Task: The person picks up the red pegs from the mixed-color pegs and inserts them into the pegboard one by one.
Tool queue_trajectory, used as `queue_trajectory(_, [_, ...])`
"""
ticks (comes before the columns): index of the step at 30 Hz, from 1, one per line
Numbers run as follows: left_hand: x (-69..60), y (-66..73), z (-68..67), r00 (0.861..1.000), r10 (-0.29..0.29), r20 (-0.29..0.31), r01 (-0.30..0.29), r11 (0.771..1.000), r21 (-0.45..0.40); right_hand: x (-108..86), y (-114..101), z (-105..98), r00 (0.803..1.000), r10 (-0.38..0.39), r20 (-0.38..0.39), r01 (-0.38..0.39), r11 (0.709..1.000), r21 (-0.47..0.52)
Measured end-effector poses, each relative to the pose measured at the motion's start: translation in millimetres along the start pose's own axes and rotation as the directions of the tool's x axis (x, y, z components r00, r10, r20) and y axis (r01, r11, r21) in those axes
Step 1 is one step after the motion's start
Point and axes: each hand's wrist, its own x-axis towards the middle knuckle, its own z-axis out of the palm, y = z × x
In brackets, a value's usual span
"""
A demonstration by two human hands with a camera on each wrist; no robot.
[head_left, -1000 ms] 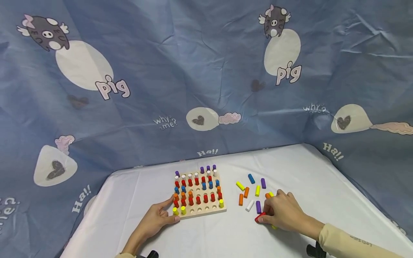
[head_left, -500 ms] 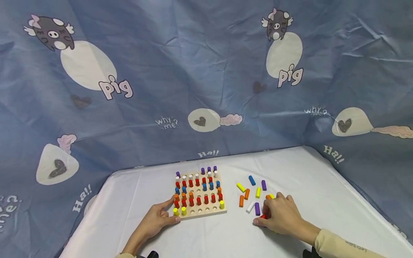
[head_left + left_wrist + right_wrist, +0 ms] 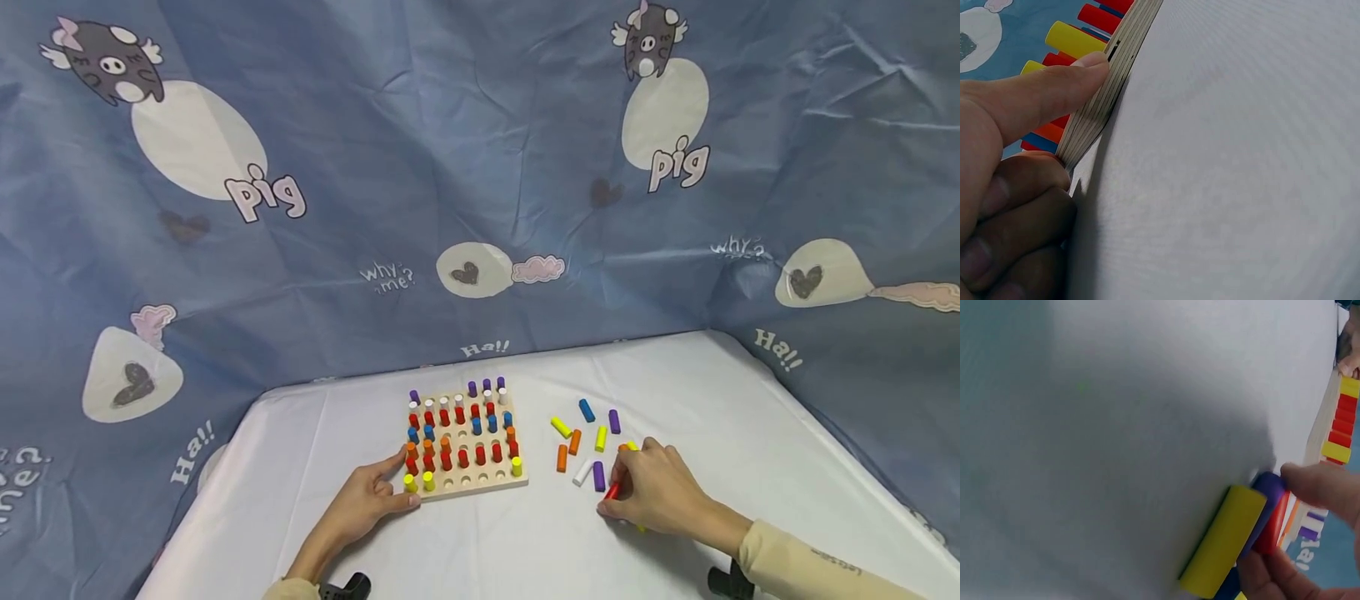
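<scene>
My left hand (image 3: pixel 363 504) holds the near left corner of a wooden pegboard (image 3: pixel 474 492). In the left wrist view the thumb lies along the layered edge, and the other fingers bend by the side. Coloured pegs stand upright in rows on the board, with several bare holes among them. To the right, my right hand (image 3: pixel 660 487) pinches a red peg (image 3: pixel 612 492) between thumb and fingers, low over the cloth. Close beside that peg in the right wrist view are a purple peg (image 3: pixel 1266 503) and a yellow peg (image 3: pixel 1224 544).
Loose pegs lie scattered right of the board, among them a white peg (image 3: pixel 582 472), a blue peg (image 3: pixel 587 410), an orange peg (image 3: pixel 562 458) and a purple peg (image 3: pixel 598 477). A white cloth (image 3: pixel 495 550) covers the table, and a blue printed curtain (image 3: pixel 480 167) hangs behind.
The red peg, lying flatter earlier, now tilts up in my right hand's pinch. That hand has shifted only slightly. My left hand keeps its place at the board's corner.
</scene>
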Motion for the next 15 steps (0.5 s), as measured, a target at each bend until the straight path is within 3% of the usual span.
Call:
queue_trajectory(9, [-1.6,2.8,-1.3,1.000,-0.010,-0.009,0.010,1.000,0.000,3.9,6.7,-5.5,0.996,-0.090,0.019,0.089,0.993,0.083])
queue_trajectory(15, [-2.0,1.8,-1.2,1.000,0.009,0.006,-0.009,1.000,0.009,9.5,8.9,-7.9,0.992,-0.106,0.073,0.094,0.985,0.147])
